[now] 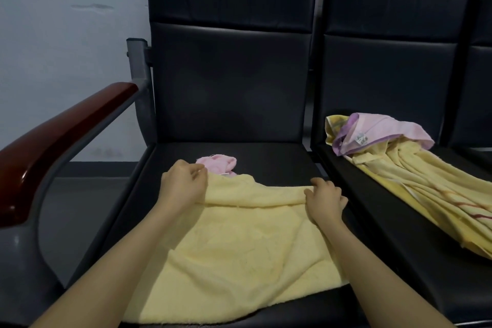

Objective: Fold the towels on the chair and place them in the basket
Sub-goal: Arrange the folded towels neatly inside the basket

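Both pinched: your left hand (pixel 183 185) and right hand (pixel 325 198) each grip the far edge of the pale yellow towel (pixel 239 247), which lies spread on the left chair seat (pixel 279 162). Looks like the first fold, mid-way; next, lay that edge down square with the near edge. Small pink towel (pixel 217 164) and a yellow-and-purple towel heap (pixel 394 157) wait unfolded; no basket visible.

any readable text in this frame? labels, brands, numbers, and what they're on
None can be read.
Care tag sewn on the pink-purple towel on the right seat: it bears print, too small and blurred to read.
Yellow towel held by the left hand and right hand: no text visible.
Small pink towel behind it: no text visible.
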`<state>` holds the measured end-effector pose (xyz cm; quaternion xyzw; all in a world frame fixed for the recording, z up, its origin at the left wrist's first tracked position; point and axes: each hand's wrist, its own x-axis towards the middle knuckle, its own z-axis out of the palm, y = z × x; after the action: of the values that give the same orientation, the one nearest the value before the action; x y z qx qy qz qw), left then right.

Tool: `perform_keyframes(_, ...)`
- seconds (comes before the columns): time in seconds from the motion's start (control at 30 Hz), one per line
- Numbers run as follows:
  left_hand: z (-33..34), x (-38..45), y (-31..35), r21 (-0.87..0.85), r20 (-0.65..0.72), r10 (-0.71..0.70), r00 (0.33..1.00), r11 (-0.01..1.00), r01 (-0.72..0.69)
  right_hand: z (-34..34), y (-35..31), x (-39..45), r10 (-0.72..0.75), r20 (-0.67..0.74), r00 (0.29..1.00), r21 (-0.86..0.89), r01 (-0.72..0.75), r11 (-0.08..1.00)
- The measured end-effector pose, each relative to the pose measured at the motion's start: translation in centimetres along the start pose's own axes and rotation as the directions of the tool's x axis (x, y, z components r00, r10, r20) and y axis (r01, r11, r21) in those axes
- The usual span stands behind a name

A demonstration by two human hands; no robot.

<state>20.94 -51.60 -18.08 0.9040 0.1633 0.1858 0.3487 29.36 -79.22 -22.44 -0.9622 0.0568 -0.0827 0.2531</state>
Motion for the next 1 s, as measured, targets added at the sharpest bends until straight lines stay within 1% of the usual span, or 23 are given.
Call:
perform_keyframes(0.07, 0.0, -0.1, -0.1, 0.04, 0.001, 0.043, 0.999, 0.998, -0.043, -0.2, -0.2, -0.2, 0.038, 0.038, 0.999, -0.037, -0.037, 0.999)
perform_keyframes(0.13, -0.4, -0.4, -0.2, 0.007, 0.013, 0.043, 0.999, 0.999, -0.043, -0.5, -0.5, -0.5, 0.051, 0.063, 0.997, -0.047, -0.049, 0.998)
perform_keyframes(0.23, -1.1, -1.4, -0.2, -0.059, 0.034, 0.043, 0.998, 0.997, -0.041, -1.3, -0.9, -1.3, 0.014, 0.06, 0.998, -0.031, -0.012, 0.999)
perform_keyframes(0.3, -1.5, -2.5, -0.2, -0.104, 0.074, 0.059, 0.995, 0.993, -0.052, -1.8, -1.0, -2.3, -0.058, -0.011, 0.998, 0.054, 0.058, 0.997)
perform_keyframes(0.37, -1.8, -3.7, -0.1, -0.153, 0.175, 0.086, 0.981, 0.986, -0.059, -2.3, -1.1, -3.6, -0.15, -0.101, 0.983, 0.188, 0.167, 0.968)
perform_keyframes(0.43, -2.1, -4.8, 0.2, -0.189, 0.287, 0.137, 0.948, 0.978, -0.084, -3.1, -1.5, -5.2, -0.199, -0.126, 0.972, 0.363, 0.231, 0.903)
perform_keyframes(0.5, -2.3, -5.7, 0.7, -0.227, 0.312, 0.186, 0.932, 0.967, -0.117, -4.0, -2.4, -6.5, -0.246, -0.146, 0.958, 0.472, 0.286, 0.834)
perform_keyframes(0.6, -3.0, -6.5, 1.6, -0.301, 0.277, 0.209, 0.938, 0.946, -0.122, -5.1, -3.8, -7.1, -0.351, -0.29, 0.89, 0.486, 0.453, 0.747)
perform_keyframes(0.63, -3.2, -6.6, 1.8, -0.307, 0.272, 0.216, 0.938, 0.943, -0.128, -5.4, -4.2, -7.2, -0.367, -0.321, 0.873, 0.494, 0.485, 0.721)
perform_keyframes(0.7, -3.7, -6.9, 1.9, -0.308, 0.268, 0.224, 0.937, 0.941, -0.137, -6.0, -5.1, -7.5, -0.376, -0.36, 0.854, 0.516, 0.518, 0.682)
perform_keyframes(0.77, -4.1, -6.9, 1.9, -0.36, 0.228, 0.21, 0.951, 0.926, -0.118, -6.3, -5.9, -7.8, -0.379, -0.377, 0.845, 0.536, 0.532, 0.655)
perform_keyframes(0.83, -4.0, -6.6, 1.5, -0.384, 0.13, 0.127, 0.983, 0.921, -0.068, -6.2, -6.4, -8.1, -0.398, -0.356, 0.846, 0.555, 0.534, 0.638)
perform_keyframes(0.9, -3.7, -6.0, 0.6, -0.302, 0.043, 0.013, 0.999, 0.953, 0.001, -5.7, -6.7, -8.3, -0.434, -0.29, 0.853, 0.55, 0.52, 0.654)
perform_keyframes(0.93, -3.4, -5.7, 0.1, -0.249, 0.022, -0.037, 0.999, 0.968, 0.042, -5.3, -6.9, -8.3, -0.447, -0.253, 0.858, 0.541, 0.509, 0.67)
perform_keyframes(1.0, -3.0, -5.1, -1.1, -0.166, 0.003, -0.089, 0.996, 0.982, 0.088, -4.4, -7.2, -8.3, -0.466, -0.199, 0.862, 0.518, 0.496, 0.696)
